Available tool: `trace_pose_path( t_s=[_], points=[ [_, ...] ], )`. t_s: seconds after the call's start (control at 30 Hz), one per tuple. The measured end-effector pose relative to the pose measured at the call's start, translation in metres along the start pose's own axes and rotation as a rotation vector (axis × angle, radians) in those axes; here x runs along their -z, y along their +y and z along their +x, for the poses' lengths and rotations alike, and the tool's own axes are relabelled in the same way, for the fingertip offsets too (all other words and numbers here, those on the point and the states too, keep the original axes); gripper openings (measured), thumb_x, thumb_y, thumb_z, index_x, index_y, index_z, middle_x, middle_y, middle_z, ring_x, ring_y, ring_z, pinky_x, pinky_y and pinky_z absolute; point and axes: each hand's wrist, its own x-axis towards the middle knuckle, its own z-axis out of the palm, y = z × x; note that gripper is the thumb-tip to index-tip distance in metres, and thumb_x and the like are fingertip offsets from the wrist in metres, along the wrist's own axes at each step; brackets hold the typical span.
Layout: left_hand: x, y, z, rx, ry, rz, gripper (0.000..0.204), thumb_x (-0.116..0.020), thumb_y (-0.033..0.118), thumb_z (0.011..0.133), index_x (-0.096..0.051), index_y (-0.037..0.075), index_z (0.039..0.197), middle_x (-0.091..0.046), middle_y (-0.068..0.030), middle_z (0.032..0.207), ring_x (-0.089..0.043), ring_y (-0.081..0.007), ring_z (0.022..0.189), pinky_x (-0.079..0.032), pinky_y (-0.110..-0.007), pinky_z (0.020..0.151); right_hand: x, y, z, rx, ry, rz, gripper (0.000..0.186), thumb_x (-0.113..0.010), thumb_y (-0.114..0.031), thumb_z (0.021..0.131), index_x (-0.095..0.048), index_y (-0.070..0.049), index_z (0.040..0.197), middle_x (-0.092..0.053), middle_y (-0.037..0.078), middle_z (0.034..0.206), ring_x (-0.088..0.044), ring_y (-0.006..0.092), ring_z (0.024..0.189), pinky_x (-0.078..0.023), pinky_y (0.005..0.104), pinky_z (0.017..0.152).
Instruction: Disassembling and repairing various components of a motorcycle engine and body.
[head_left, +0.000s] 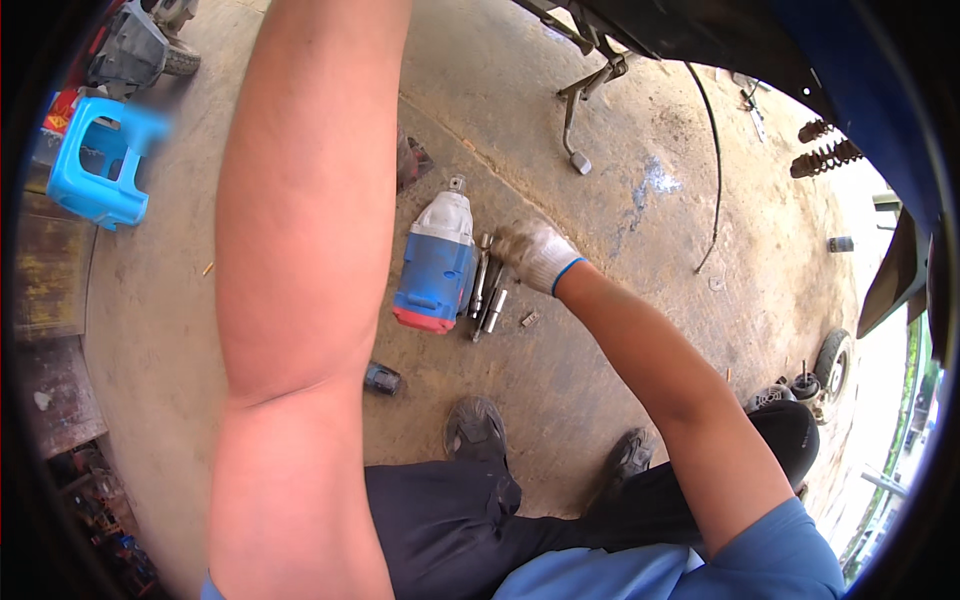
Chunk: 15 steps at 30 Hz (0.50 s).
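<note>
My right hand (530, 252), in a dirty white knit glove with a blue cuff, is down at the floor by the upper ends of several metal rods. The rods (480, 285) look like socket extension bars and lie side by side. Its fingers are dark and smeared, so their grip is unclear. Just left of the rods rests an impact wrench (435, 265) with a grey nose, blue body, red end and square drive pointing away. My left arm (305, 200) stretches up across the picture; its hand lies beyond the upper edge. A short dark cylinder (382, 378) sits nearer my feet.
A blue plastic stool (100, 165) stands at the far left. Above right, a vehicle's metal stand (575, 130) reaches the concrete floor. A black cable (716, 170) hangs nearby, beside coil springs (828, 158). A small wheel (834, 365) lies at the right.
</note>
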Motion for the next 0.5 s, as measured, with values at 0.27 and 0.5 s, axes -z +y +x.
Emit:
trace_pose_path(
  t_s=[0.27, 0.5],
  points=[
    [-0.019, -0.012, 0.034, 0.062, -0.091, -0.129, 0.077, -0.070, 0.050, 0.099, -0.054, -0.005, 0.151, -0.062, -0.0264, 0.148, -0.061, -0.0366, 0.137, -0.047, -0.039, 0.117, 0.016, -0.011, -0.022, -0.100, 0.033, 0.354, 0.021, -0.062, -0.023, 0.097, -0.075, -0.007, 0.099, -0.076, 0.019, 0.097, -0.074, 0.0396, 0.090, -0.059, 0.0511, 0.082],
    [-0.047, -0.009, 0.048, -0.030, 0.041, -0.033, 0.047, -0.067, 0.025, 0.101, -0.065, -0.001, 0.140, -0.074, -0.0164, 0.128, -0.068, -0.0257, 0.118, -0.051, -0.036, 0.106, 0.087, 0.027, -0.092, -0.097, 0.224, 0.315, 0.022, -0.058, -0.014, 0.100, -0.075, -0.005, 0.111, -0.074, 0.019, 0.118, -0.072, 0.0368, 0.109, -0.060, 0.0460, 0.091]
  ],
)
